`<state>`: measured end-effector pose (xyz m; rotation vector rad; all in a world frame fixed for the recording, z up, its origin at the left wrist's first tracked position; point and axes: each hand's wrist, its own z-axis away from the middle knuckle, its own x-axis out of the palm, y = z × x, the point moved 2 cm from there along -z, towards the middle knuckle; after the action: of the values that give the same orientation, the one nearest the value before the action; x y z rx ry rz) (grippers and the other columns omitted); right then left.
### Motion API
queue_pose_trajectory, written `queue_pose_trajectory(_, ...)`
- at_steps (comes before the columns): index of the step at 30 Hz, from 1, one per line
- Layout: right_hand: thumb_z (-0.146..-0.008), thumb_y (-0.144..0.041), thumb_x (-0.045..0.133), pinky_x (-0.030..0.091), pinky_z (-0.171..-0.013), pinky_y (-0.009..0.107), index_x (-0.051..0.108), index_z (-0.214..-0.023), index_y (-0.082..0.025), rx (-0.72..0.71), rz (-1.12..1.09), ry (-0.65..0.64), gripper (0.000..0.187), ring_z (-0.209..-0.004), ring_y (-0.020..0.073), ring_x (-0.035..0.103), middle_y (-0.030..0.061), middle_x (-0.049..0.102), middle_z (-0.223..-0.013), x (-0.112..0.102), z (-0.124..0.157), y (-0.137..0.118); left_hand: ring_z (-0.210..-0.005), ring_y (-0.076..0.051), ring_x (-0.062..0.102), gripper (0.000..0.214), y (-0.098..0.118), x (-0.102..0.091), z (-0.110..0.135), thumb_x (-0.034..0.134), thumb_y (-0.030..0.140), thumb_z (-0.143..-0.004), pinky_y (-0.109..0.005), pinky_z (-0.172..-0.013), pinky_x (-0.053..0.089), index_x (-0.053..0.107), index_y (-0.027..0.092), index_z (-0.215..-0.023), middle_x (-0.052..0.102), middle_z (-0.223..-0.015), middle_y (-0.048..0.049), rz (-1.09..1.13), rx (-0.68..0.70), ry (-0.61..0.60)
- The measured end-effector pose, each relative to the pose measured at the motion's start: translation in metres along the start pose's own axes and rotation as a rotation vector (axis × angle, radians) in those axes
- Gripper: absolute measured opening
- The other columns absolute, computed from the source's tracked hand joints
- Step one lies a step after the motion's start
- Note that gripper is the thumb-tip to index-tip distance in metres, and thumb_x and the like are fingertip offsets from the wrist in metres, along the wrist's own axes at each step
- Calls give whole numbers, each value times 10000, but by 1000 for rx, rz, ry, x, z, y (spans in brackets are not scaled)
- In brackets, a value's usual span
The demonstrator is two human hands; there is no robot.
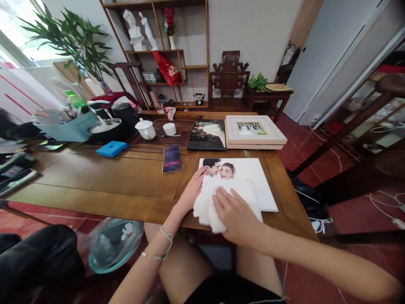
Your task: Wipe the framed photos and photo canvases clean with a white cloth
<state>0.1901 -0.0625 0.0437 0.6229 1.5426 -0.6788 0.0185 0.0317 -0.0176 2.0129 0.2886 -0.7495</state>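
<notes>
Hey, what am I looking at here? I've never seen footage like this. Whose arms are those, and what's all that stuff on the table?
There is no machine here. These are a person's two bare hands, filmed by one camera worn on the head, looking forward and down. That is why the arms come in from the bottom edge.

The right hand lies flat on a white cloth, which sits on a white photo print of a couple. The left hand rests at the print's left edge, beside the cloth. The print lies on a wooden table.

Farther back are a phone, a dark photo album, a framed picture, a blue box, and a white teapot with a cup.
</notes>
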Motion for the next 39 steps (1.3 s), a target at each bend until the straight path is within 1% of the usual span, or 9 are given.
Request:
queue_pose_trajectory(7,-757,-199,530,324,-1108,478,587,-1277,-47,154,-153,110,544,-1313,346,457,211,548,-1378,-15,-43,101,-1460,-220,282,488,9,1,-1,275,187,-981,-447,-1219,229,433,171,-1443,366,-1547,-103,-59,-34,-10)
queue_pose_trajectory(13,-812,-178,511,388,-1044,388,658,-1162,-79,111,-226,136,393,-1241,294,514,166,626,-1282,-12,-116,96,-1440,-242,325,463,10,0,-1,303,212,-976,-456,-1212,235,478,131,-1397,389,-1523,-146,-113,-57,-10)
queue_pose_trajectory(16,-811,-170,515,354,-1078,382,651,-1181,-71,88,-234,130,406,-1274,282,495,172,604,-1320,-11,-129,86,-1429,-241,346,443,12,-1,-1,349,244,-973,-448,-1208,247,492,147,-1381,418,-1502,-138,-137,-58,0)
queue_pose_trajectory(22,-765,-156,527,188,-1158,542,522,-1346,-46,159,-225,125,592,-1378,316,389,216,485,-1438,-8,-74,114,-1451,-238,302,466,14,-1,-1,333,248,-981,-449,-1213,231,448,133,-1418,366,-1540,-142,-111,-48,-26)
queue_pose_trajectory(27,-717,-107,472,185,-1158,568,517,-1360,-92,303,-159,209,645,-1394,303,374,180,494,-1441,-5,-15,152,-1453,-209,301,465,16,-2,-1,333,251,-987,-435,-1218,223,427,180,-1437,378,-1540,-105,-90,-31,-16)
queue_pose_trajectory(31,-726,-176,507,150,-1134,644,489,-1387,-110,264,-105,156,665,-1424,341,302,189,439,-1481,-3,15,112,-1450,-217,306,469,15,-1,-2,329,244,-984,-440,-1219,224,432,167,-1435,379,-1538,-114,-92,-54,-9)
queue_pose_trajectory(35,-621,-153,559,40,-1164,615,423,-1433,-80,-47,-157,5,827,-1461,329,203,185,368,-1527,-4,33,40,-1456,-237,294,485,12,0,-1,359,224,-966,-455,-1212,240,425,165,-1443,369,-1543,-124,-81,-41,-26)
queue_pose_trajectory(37,-612,-147,563,40,-1176,588,440,-1424,-93,-107,-193,-17,823,-1458,311,219,170,375,-1528,-6,30,28,-1456,-243,291,493,11,0,-1,391,231,-956,-453,-1207,255,424,167,-1444,362,-1546,-126,-72,-29,-38)
queue_pose_trajectory(39,-649,-136,551,79,-1176,581,469,-1406,-112,-51,-204,-7,762,-1442,295,270,160,407,-1511,-8,17,41,-1455,-241,294,482,12,-1,-1,387,245,-963,-451,-1207,254,434,167,-1437,366,-1545,-123,-77,-32,-37)
